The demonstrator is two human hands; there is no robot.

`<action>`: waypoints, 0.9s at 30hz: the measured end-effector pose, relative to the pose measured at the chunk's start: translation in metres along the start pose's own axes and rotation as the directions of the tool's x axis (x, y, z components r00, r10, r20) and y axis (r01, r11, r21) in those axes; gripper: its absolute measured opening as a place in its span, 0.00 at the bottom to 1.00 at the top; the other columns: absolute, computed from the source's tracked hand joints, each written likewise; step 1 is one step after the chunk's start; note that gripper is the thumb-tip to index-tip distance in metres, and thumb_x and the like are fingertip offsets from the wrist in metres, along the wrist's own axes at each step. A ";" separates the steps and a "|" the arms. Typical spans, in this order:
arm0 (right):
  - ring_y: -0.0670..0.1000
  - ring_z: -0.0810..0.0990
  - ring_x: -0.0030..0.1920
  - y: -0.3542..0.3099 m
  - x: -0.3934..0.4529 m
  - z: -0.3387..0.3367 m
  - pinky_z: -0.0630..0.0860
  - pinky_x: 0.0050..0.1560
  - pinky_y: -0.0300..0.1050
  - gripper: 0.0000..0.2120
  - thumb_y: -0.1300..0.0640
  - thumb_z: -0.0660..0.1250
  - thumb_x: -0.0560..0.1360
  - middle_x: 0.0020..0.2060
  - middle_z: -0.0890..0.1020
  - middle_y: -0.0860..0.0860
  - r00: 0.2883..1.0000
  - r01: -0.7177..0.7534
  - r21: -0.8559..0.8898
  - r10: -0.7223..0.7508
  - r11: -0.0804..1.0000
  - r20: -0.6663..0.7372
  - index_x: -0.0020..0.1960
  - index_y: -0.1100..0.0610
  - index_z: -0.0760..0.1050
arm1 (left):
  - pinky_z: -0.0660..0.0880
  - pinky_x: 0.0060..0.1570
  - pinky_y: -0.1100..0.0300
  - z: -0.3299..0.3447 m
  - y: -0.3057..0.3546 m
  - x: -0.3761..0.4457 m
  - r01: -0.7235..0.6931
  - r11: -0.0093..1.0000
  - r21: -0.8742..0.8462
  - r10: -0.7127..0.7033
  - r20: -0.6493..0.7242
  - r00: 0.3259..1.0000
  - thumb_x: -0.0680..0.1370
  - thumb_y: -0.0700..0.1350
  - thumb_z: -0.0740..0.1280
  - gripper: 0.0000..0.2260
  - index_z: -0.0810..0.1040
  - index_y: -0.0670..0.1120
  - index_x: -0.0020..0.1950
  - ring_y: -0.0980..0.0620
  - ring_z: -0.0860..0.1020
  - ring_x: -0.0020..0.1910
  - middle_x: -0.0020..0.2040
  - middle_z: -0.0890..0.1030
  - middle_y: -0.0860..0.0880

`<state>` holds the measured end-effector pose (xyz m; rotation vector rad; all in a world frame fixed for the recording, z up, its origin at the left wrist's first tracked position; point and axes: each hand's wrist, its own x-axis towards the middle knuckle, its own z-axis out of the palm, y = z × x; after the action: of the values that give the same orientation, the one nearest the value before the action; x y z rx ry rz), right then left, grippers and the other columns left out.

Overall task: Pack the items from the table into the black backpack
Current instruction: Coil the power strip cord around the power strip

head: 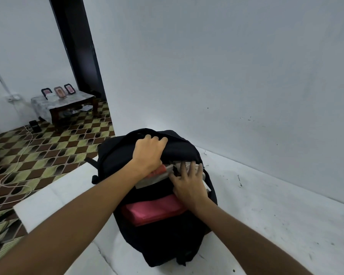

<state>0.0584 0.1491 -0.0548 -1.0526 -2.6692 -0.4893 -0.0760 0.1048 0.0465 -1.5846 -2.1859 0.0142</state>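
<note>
The black backpack (167, 235) lies on the white table (276, 225) at about 6 o'clock in view, its mouth open toward 12 o'clock; the left hand (147, 153) curls its fingers over the upper flap and grips it, while the right hand (189, 183) presses spread, fairly straight fingers on pale books (157, 178) in the opening. A pink item (153, 211) sits in the lower pocket at 6 o'clock of the right hand. Toward 10 o'clock, well apart on the patterned floor (48, 155), stands a low side table (68, 102) carrying three small frames (59, 91), with a white cable (16, 165) trailing nearby.

Low side table (72, 102) by the far wall, three framed pictures (58, 91) on top, patterned floor (48, 153), pale cable (14, 175) snaking across it
</note>
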 end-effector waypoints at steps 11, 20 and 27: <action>0.69 0.79 0.44 0.016 -0.011 -0.002 0.75 0.34 0.54 0.12 0.61 0.63 0.67 0.56 0.79 0.66 0.996 0.027 -0.023 -0.029 0.999 -0.084 0.47 0.53 0.80 | 0.65 0.36 0.56 -0.013 -0.014 0.000 0.006 0.992 -0.124 -0.020 -0.111 0.994 0.69 0.41 0.68 0.16 0.76 0.48 0.56 0.47 0.76 0.48 0.46 0.80 0.50; 0.63 0.77 0.34 0.014 0.025 -0.017 0.75 0.31 0.50 0.24 0.62 0.74 0.51 0.39 0.80 0.59 0.988 0.009 0.115 0.009 0.993 -0.152 0.47 0.56 0.81 | 0.64 0.34 0.58 -0.017 -0.018 0.005 -0.054 0.980 -0.193 0.012 -0.217 0.976 0.65 0.38 0.67 0.15 0.79 0.47 0.51 0.47 0.76 0.43 0.41 0.80 0.50; 0.61 0.78 0.28 0.023 0.058 -0.003 0.74 0.26 0.45 0.18 0.63 0.73 0.52 0.32 0.80 0.56 0.993 0.112 0.199 -0.104 0.974 -0.052 0.41 0.57 0.77 | 0.63 0.32 0.60 -0.017 -0.024 0.008 -0.124 0.970 -0.208 0.050 -0.330 0.943 0.60 0.37 0.70 0.17 0.82 0.47 0.48 0.45 0.78 0.38 0.36 0.81 0.50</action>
<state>0.0334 0.1996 -0.0281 -0.8344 -2.6811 -0.2495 -0.0937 0.1001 0.0711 -1.6678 -1.9129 -0.4517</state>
